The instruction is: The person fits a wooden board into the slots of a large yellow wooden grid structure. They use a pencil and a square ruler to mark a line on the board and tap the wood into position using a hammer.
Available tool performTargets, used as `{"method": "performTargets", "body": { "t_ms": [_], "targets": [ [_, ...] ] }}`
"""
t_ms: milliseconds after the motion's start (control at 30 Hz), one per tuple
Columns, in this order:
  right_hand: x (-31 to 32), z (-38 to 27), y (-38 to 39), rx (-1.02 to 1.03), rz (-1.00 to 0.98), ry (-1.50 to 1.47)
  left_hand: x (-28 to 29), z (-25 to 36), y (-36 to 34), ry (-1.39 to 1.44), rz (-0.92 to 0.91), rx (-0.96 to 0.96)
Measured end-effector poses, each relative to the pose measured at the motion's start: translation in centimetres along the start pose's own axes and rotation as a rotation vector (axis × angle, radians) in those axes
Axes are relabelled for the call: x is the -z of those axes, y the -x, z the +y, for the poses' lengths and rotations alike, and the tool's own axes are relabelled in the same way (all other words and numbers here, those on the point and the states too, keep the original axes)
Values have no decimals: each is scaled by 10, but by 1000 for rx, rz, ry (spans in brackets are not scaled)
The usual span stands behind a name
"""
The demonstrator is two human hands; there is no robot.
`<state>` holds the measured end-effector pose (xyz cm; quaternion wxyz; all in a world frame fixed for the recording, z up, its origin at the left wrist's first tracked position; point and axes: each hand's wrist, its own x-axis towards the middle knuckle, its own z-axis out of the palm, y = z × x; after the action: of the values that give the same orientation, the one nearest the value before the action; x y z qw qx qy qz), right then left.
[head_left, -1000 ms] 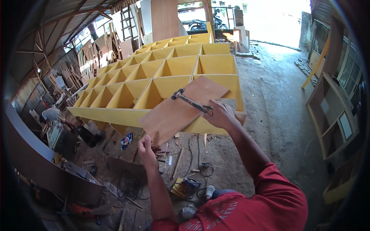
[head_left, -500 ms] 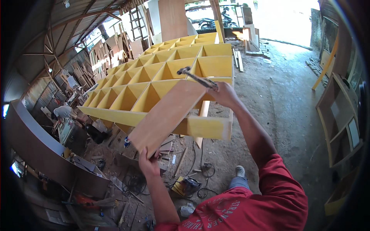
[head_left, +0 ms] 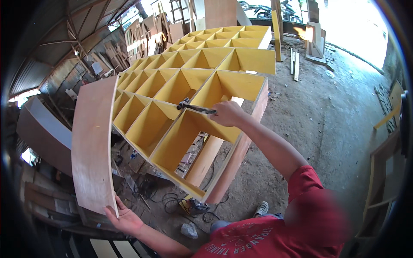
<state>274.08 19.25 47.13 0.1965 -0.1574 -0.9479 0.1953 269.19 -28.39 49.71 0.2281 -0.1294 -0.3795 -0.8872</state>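
Observation:
My left hand (head_left: pixel 125 217) grips the lower end of a long plywood board (head_left: pixel 92 142), which stands nearly upright at the left of the yellow grid frame. In my right hand (head_left: pixel 228 114) is a hammer (head_left: pixel 195 107), its head pointing left over the compartments. Divided into many open square cells, the yellow wooden grid frame (head_left: pixel 206 81) stretches away from me. Its near corner cell has no back, and the floor shows through it. A bare wooden edge runs along the frame's near right side.
A corded power tool (head_left: pixel 198 206) lies on the floor amid cables and wood scraps. A curved panel (head_left: pixel 45 133) stands at the left. Stacked boards (head_left: pixel 146 36) lean at the back. Another wooden frame (head_left: pixel 380 189) stands at the right, and a motorcycle (head_left: pixel 284 12) is outside.
The board has swung left, from lying across the frame's near edge to nearly upright beside it. My right hand has let go of the board's end and keeps the hammer. The view has shifted.

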Motion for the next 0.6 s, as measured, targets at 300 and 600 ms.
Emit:
{"method": "performTargets", "body": {
  "t_ms": [300, 600],
  "targets": [
    [3, 26, -2, 174, -130, 30, -47, 3, 45, -44, 3, -126],
    [56, 35, -13, 168, -384, -123, -42, -38, 53, 60, -198, -7]
  ]
}}
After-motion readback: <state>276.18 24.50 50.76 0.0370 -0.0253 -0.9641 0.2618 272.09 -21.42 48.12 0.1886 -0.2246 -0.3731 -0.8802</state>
